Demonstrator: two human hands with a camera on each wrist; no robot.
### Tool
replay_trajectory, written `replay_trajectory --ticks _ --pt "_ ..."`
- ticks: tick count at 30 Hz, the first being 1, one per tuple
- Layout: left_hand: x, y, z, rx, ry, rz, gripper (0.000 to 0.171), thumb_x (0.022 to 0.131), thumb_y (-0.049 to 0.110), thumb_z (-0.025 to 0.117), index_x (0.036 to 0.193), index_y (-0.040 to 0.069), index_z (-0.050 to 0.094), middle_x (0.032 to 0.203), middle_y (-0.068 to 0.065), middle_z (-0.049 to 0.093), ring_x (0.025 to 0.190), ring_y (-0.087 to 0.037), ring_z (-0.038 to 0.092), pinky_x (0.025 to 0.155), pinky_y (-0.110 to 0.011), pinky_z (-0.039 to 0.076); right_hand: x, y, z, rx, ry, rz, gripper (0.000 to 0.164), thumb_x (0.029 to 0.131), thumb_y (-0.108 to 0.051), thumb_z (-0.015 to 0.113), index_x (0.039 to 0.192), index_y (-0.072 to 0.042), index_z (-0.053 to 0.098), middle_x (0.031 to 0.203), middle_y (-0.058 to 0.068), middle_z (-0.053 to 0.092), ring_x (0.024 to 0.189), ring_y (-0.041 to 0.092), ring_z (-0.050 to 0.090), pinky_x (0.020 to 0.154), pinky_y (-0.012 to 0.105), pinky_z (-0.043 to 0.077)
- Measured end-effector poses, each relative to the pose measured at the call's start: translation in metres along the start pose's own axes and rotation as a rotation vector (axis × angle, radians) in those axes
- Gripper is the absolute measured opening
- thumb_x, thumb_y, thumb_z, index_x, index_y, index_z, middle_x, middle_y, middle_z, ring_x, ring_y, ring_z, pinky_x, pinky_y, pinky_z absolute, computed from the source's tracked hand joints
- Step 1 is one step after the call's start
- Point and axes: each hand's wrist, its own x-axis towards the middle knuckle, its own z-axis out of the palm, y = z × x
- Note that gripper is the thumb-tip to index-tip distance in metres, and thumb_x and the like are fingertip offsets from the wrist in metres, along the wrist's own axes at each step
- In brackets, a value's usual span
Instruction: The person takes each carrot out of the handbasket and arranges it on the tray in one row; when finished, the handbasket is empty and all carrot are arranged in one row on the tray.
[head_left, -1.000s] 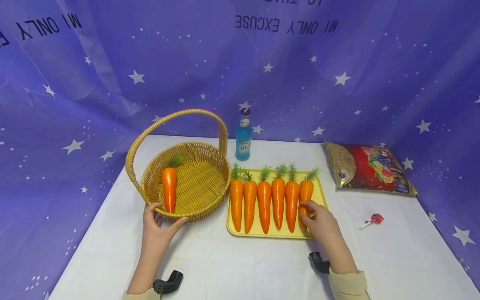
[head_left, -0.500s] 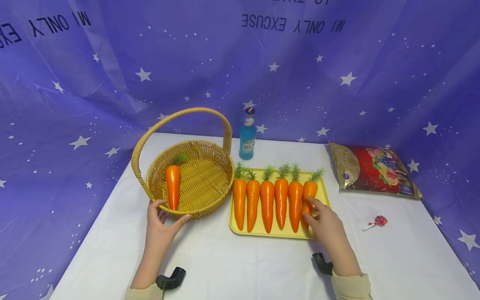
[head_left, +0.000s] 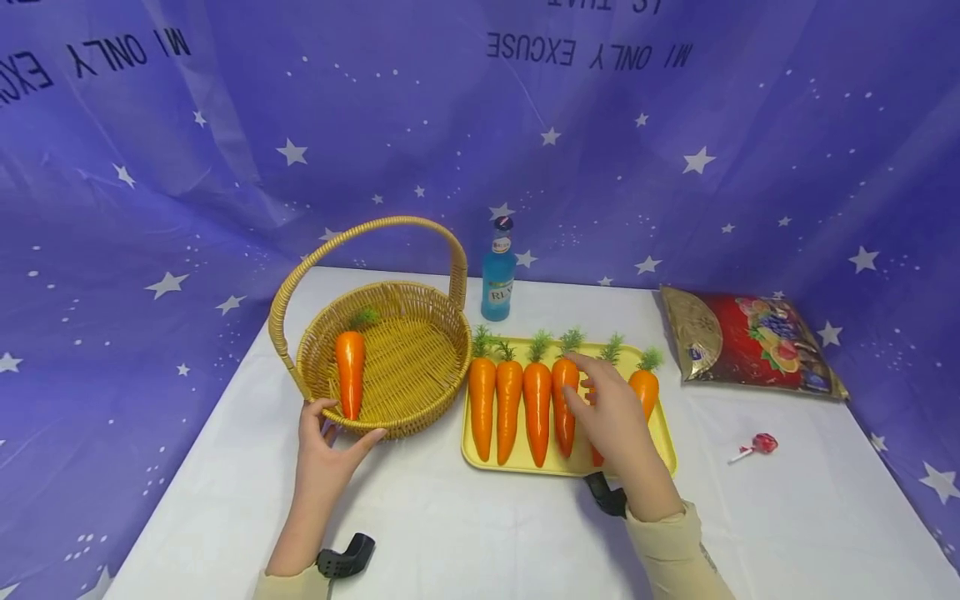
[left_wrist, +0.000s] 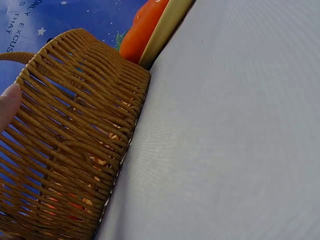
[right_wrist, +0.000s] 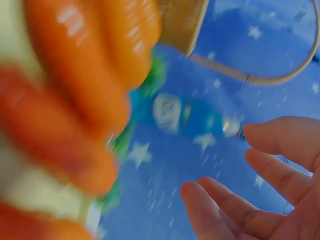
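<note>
At the near rim of the wicker basket [head_left: 431, 411], my left hand [head_left: 324, 458] holds on, fingers hooked over the edge and thumb outside. One carrot [head_left: 350, 371] lies in this basket, its green top toward the back. My right hand [head_left: 611, 417] hovers over the right part of the yellow tray [head_left: 666, 450], fingers spread, gripping nothing. Several carrots line the tray, tips toward me; the fourth from the left [head_left: 565, 417] is beside my fingertips. My hand partly covers the two rightmost carrots. In the right wrist view, the carrots [right_wrist: 75, 65] are blurred.
A blue bottle [head_left: 498, 283] stands behind the gap between basket and tray. On the back right lies a red and gold bag [head_left: 757, 342], with a lollipop [head_left: 763, 443] in front of it. The basket's tall handle [head_left: 375, 223] arches upward. A starry cloth hangs behind.
My right hand has left the rightmost carrot and moved left. The two rightmost carrots now sit farther right, apart from the others. The left hand stays at the basket rim.
</note>
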Motion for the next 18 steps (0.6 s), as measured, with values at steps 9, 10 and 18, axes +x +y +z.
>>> replay_trajectory --ticks 9,10,18 --pt "0.001 0.000 0.001 0.013 0.005 0.002 0.083 0.075 0.026 0.085 0.132 0.005 0.029 0.148 -0.016 0.021 0.137 -0.034 0.026 0.113 -0.047 0.029 0.026 -0.055 0.028 0.106 -0.126 -0.104 0.044 0.091 -0.017 0.067 0.133 -0.023 0.057 0.126 0.004 0.058 0.100 0.025 0.061 0.080 0.036 0.056" --pt "0.001 0.000 0.001 0.012 0.006 0.003 0.083 0.075 0.026 0.085 0.132 0.005 0.029 0.148 -0.016 0.021 0.137 -0.034 0.026 0.113 -0.047 0.029 0.029 -0.061 0.033 0.108 -0.140 -0.122 0.044 0.091 -0.017 0.067 0.133 -0.023 0.057 0.127 0.003 0.058 0.100 0.024 0.061 0.080 0.035 0.056" --pt "-0.001 0.000 0.002 -0.012 0.018 0.014 0.081 0.074 0.021 0.085 0.131 0.004 0.030 0.142 -0.016 0.025 0.136 -0.035 0.027 0.112 -0.048 0.030 0.047 -0.098 0.073 0.089 -0.223 -0.263 0.041 0.092 -0.021 0.064 0.133 -0.022 0.057 0.121 0.000 0.060 0.088 0.016 0.059 0.067 0.028 0.052"
